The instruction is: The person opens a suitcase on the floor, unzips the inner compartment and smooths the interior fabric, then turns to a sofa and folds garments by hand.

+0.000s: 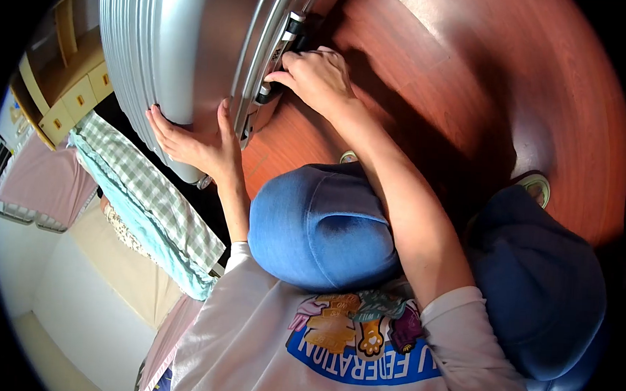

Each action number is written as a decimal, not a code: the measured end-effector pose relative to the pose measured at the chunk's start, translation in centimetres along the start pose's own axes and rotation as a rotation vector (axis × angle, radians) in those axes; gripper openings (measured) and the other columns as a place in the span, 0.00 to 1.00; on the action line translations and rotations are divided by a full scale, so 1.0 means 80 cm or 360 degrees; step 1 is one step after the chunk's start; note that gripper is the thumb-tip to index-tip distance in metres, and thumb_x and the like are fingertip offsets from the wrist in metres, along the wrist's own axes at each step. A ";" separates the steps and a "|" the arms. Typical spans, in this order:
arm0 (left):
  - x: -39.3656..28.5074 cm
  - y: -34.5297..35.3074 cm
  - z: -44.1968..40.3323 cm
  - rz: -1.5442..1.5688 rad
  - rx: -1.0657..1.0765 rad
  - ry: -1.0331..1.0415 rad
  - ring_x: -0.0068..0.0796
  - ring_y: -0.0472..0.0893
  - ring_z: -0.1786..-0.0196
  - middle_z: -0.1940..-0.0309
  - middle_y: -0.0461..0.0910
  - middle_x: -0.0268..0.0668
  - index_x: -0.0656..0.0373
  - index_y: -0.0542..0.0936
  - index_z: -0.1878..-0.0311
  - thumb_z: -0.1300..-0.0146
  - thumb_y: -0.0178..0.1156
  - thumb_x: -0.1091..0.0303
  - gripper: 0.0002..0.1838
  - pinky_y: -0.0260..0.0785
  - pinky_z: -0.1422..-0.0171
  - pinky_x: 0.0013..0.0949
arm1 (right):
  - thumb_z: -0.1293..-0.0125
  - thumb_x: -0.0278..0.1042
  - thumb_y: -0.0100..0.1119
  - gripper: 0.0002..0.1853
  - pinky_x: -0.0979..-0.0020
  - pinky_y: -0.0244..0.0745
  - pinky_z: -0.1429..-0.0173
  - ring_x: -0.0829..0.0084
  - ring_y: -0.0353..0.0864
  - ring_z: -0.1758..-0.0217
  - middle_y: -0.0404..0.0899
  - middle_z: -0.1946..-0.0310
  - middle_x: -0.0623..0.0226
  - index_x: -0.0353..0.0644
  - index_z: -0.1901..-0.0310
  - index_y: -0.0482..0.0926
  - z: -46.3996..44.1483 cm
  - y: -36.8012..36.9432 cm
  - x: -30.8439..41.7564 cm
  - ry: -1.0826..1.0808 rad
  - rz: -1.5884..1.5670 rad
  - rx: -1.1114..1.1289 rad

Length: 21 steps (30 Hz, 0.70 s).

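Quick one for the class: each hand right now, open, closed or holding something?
Left hand: open, spread against the suitcase.
Right hand: curled beside a latch; whether it grips cannot be told.

left hand (200, 145): fingers spread, touching silver suitcase (194, 43) shell | right hand (311, 73): fingers bent, at the latch (265, 88) on its right edge; grip unclear | knees (322, 224): blue-clad, near side | floor (430, 82): reddish wood, right of suitcase | checked cloth (146, 188): left | drawers (79, 101): far left
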<state>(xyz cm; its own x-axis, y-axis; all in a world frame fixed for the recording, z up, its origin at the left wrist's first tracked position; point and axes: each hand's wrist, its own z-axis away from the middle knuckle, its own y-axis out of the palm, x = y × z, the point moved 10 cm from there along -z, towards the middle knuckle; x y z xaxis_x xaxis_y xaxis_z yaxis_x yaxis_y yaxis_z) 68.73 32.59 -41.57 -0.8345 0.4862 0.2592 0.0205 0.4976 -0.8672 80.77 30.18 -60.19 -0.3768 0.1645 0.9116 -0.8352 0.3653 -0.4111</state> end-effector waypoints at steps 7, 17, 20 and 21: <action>0.003 -0.001 -0.001 0.0066 -0.0030 -0.0009 0.49 0.58 0.24 0.26 0.59 0.50 0.62 0.58 0.25 0.51 0.76 0.42 0.57 0.48 0.25 0.57 | 0.50 0.63 0.70 0.26 0.57 0.75 0.57 0.56 0.85 0.69 0.83 0.78 0.58 0.44 0.74 0.86 -0.011 0.004 -0.032 0.0401 -0.0417 0.0160; -0.004 -0.004 -0.002 0.0008 -0.0050 -0.0014 0.50 0.59 0.25 0.28 0.60 0.51 0.62 0.59 0.26 0.50 0.75 0.43 0.55 0.49 0.26 0.56 | 0.52 0.61 0.74 0.25 0.58 0.76 0.62 0.56 0.85 0.71 0.83 0.78 0.59 0.43 0.74 0.85 0.002 0.011 -0.042 0.0588 -0.0598 0.0106; -0.005 -0.001 0.002 -0.0051 -0.0089 0.0002 0.50 0.60 0.25 0.28 0.61 0.51 0.62 0.60 0.26 0.50 0.75 0.43 0.55 0.50 0.26 0.55 | 0.49 0.60 0.73 0.25 0.59 0.77 0.62 0.59 0.85 0.71 0.84 0.77 0.59 0.42 0.71 0.85 -0.001 0.005 -0.040 0.0557 -0.0566 0.0211; -0.004 -0.001 0.004 -0.0103 -0.0115 -0.0007 0.50 0.60 0.25 0.29 0.61 0.51 0.63 0.59 0.26 0.49 0.75 0.43 0.55 0.50 0.27 0.55 | 0.48 0.60 0.73 0.25 0.60 0.77 0.62 0.60 0.86 0.70 0.85 0.75 0.59 0.41 0.69 0.85 0.000 0.000 -0.047 0.0609 -0.0716 0.0141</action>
<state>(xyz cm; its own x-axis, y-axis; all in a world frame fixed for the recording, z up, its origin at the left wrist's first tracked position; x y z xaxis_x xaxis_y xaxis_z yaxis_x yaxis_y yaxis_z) 68.87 32.16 -41.69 -0.8377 0.4484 0.3117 0.0060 0.5783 -0.8158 82.15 29.54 -63.63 0.1793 0.3357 0.9247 -0.9158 0.4004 0.0323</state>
